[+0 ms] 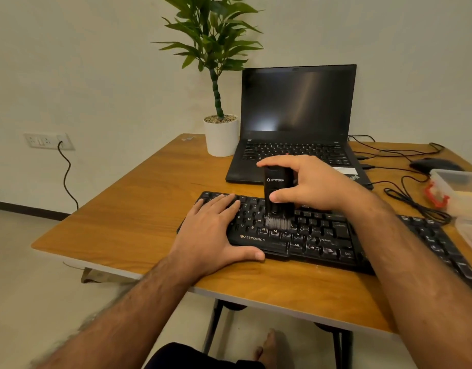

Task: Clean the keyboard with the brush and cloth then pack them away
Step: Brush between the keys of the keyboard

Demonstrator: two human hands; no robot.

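Brush (pixel 278 194) upright, long axis near vertical, bristle end down on the keyboard (pixel 322 233), cap end up under the index finger. Black body, white "STRIFF" lettering on the near face; bristles grey-white, splayed against the keys around the N and M row.

Right hand (pixel 308 183) clenched round the brush: thumb pressed on the near face low on the body, fingers wrapped over the top and far side. Bristles sticking out below the grip, toward the near left of the hand.

Left hand (pixel 216 234) flat and released, grasping nothing; palm on the left end of the keyboard, fingers spread over the upper-left keys, thumb along the front edge by the "ZEBRONICS" mark. Brush just beside the left fingertips, not touching.

Keyboard black, long axis running left to right across the wooden bench (pixel 139 217), right end angling toward the near right edge. Some keys on the right half with pale smears.

Open laptop (pixel 296 123), screen dark, behind the keyboard. Potted plant (pixel 221 134) in a white pot at its left. Black mouse (pixel 434 165) and loose cables far right. Clear plastic box (pixel 461 193) with red clasp at right edge; contents unclear. Cloth not made out.
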